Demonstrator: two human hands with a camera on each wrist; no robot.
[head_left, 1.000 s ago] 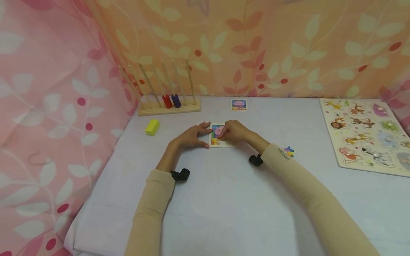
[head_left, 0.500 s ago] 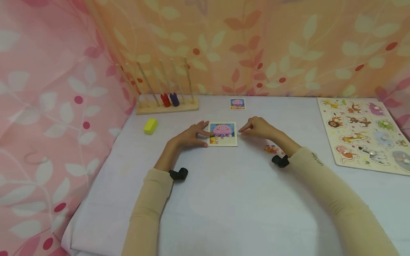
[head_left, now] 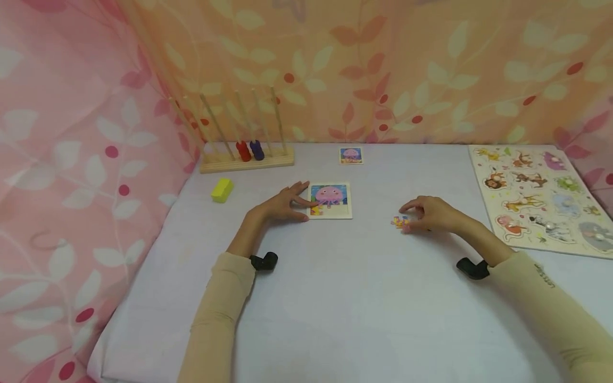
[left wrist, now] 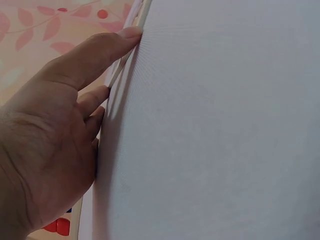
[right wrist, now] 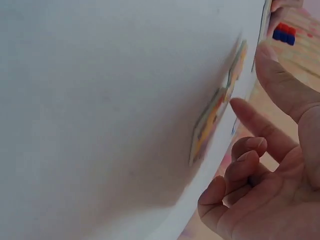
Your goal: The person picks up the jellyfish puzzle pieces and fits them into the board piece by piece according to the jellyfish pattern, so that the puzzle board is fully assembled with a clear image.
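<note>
A small square jigsaw board (head_left: 341,214) lies mid-table, its picture a pink jellyfish on blue, with a bare pale strip at the lower right. My left hand (head_left: 281,205) rests along the board's left edge, fingers spread, one fingertip on the picture and the thumb at the lower left corner. Off to the right, my right hand (head_left: 433,214) hovers at loose jigsaw pieces (head_left: 398,222), thumb and forefinger apart around them. In the right wrist view the pieces (right wrist: 209,120) lie flat on the cloth just past the fingertips, and the other fingers curl loosely.
Behind stands a wooden peg rack (head_left: 246,162) with red and blue beads. A yellow block (head_left: 222,190) lies left of the left hand, a small jellyfish card (head_left: 351,155) toward the back. An animal peg puzzle board (head_left: 541,197) occupies the right side. Patterned curtains border the table.
My right hand has left the jigsaw board and moved right to the loose pieces, uncovering the jellyfish picture. The left hand has stayed at the board's left edge.
</note>
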